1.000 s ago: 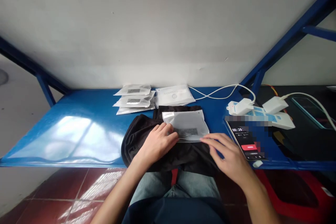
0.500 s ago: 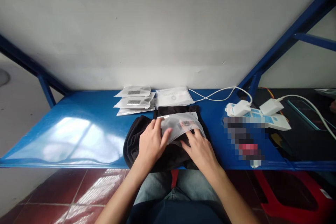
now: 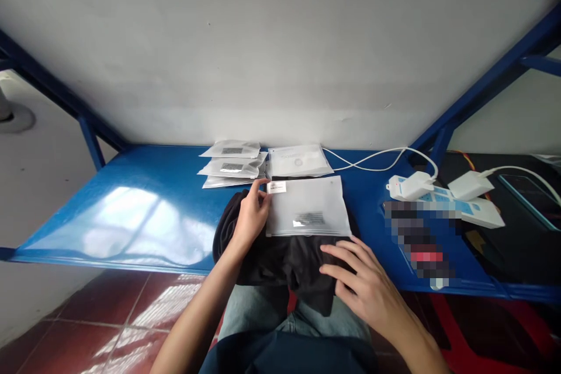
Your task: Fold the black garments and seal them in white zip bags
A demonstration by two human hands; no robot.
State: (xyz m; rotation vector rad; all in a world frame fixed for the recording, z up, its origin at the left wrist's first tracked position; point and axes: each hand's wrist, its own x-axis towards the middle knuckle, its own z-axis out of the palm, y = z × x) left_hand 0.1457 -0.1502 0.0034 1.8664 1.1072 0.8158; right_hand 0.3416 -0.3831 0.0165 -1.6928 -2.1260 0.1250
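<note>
A frosted plastic zip bag (image 3: 313,201) lies flat on a bunched black garment (image 3: 280,269), with a small white sticker at its upper left corner and a dark printed label low down. My left hand (image 3: 253,213) has its fingers closed on the bag's left edge, near the sticker. Just below the bag's lower right corner, my right hand (image 3: 362,280) hovers over or rests on the garment, its fingers spread and holding nothing. Part of the garment droops over the table's front edge above my lap.
Behind the garment stand several filled frosted bags (image 3: 230,166) in a pile, with another white bag (image 3: 300,160) beside them. A power strip (image 3: 477,210) with white chargers and cables lies right on the blue table (image 3: 175,181). Blue frame bars (image 3: 491,82) rise at both sides.
The zip bag, tilted and partly lifted before, now lies flat and square on the garment. My right hand has come off it towards me and to the right. The garment's front now hangs lower.
</note>
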